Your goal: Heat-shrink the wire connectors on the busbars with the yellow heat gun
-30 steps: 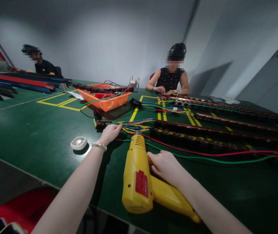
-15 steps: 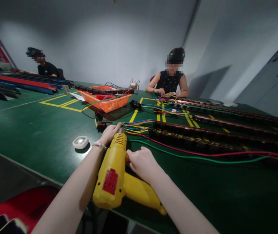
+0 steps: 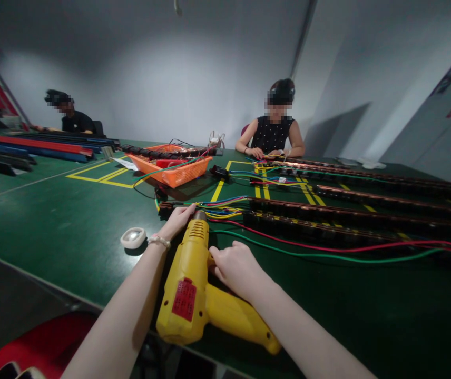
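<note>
A yellow heat gun point(image 3: 188, 284) lies on its side near the table's front edge, its metal nozzle pointing at a bundle of coloured wires point(image 3: 225, 208). My right hand point(image 3: 235, 266) is closed by the gun's trigger, against the yellow body. Left of the nozzle, my left hand point(image 3: 178, 220) has its fingers closed at the wires beside a dark connector block point(image 3: 165, 209); what exactly they pinch is too small to tell. The wires run right into long dark bars point(image 3: 308, 208). Red and green wires cross the table on the right.
An orange basket point(image 3: 182, 176) holding parts stands behind the wires. A white oval object point(image 3: 134, 238) lies at the left. Long red and blue profiles point(image 3: 63, 151) lie at the far left. A person point(image 3: 275, 131) sits across the table, another point(image 3: 73, 118) at the far left.
The view has shifted slightly, so the heat gun and both hands appear a little lower and to the right. Both hands keep nearly the same pose.
</note>
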Action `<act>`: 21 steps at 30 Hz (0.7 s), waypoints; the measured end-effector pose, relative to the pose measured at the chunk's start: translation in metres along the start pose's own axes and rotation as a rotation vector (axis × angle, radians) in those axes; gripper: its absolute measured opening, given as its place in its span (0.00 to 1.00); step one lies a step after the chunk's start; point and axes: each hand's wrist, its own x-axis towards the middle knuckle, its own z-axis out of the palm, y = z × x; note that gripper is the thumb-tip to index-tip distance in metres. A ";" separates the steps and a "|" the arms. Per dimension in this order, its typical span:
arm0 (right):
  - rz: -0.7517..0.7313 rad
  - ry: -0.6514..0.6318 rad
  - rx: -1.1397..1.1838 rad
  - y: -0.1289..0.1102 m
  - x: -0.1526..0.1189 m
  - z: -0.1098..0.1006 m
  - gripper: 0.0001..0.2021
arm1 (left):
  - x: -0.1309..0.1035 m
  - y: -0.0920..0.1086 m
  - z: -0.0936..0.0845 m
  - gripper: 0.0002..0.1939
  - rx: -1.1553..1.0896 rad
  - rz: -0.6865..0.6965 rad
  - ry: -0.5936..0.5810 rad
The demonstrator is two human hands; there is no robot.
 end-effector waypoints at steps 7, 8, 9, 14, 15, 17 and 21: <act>0.007 -0.049 -0.008 0.012 -0.017 0.000 0.06 | 0.006 -0.008 0.000 0.28 0.034 0.107 -0.038; 0.014 -0.054 -0.011 0.015 -0.021 0.000 0.06 | 0.006 -0.008 0.000 0.28 0.047 0.112 -0.043; 0.024 -0.058 -0.014 0.018 -0.024 0.000 0.06 | 0.006 -0.008 0.001 0.28 0.062 0.112 -0.045; 0.081 -0.078 -0.026 0.034 -0.039 -0.001 0.06 | 0.004 -0.008 0.001 0.27 0.107 0.100 -0.037; 0.092 -0.081 -0.028 0.037 -0.041 -0.002 0.06 | 0.004 -0.008 0.001 0.27 0.106 0.103 -0.039; 0.116 -0.087 -0.033 0.043 -0.045 -0.002 0.06 | 0.005 -0.009 0.000 0.27 0.105 0.101 -0.041; 0.171 -0.094 -0.044 0.056 -0.052 0.001 0.07 | 0.004 -0.010 0.000 0.26 0.129 0.094 -0.038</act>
